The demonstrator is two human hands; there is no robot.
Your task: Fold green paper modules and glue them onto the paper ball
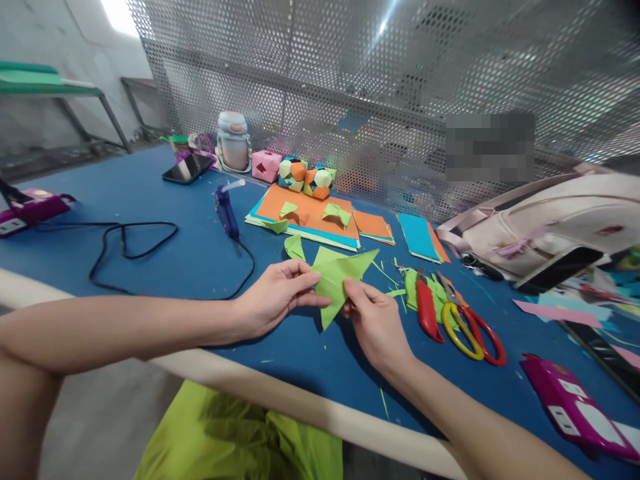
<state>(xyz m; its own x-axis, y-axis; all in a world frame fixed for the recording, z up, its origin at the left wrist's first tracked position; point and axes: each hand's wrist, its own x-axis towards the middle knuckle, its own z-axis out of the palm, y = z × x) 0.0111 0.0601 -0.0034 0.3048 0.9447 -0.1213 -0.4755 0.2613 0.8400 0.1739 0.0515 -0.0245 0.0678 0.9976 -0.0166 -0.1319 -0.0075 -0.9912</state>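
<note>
Honestly, we look only partway through this green paper (343,272): it has creases and sharp points but isn't closed up, held just above the surface (295,353), with our left hand (273,297) pinching its left side and our right hand (377,320) pinching its lower right edge. Behind it, a pink box (267,166) and two patchwork balls (293,175) look fully put together, while the small green folds (337,215) nearby seem unjoined. Scissors (467,328), a cutter (427,308) and a glue gun (226,212) are lying around, none in hand.
</note>
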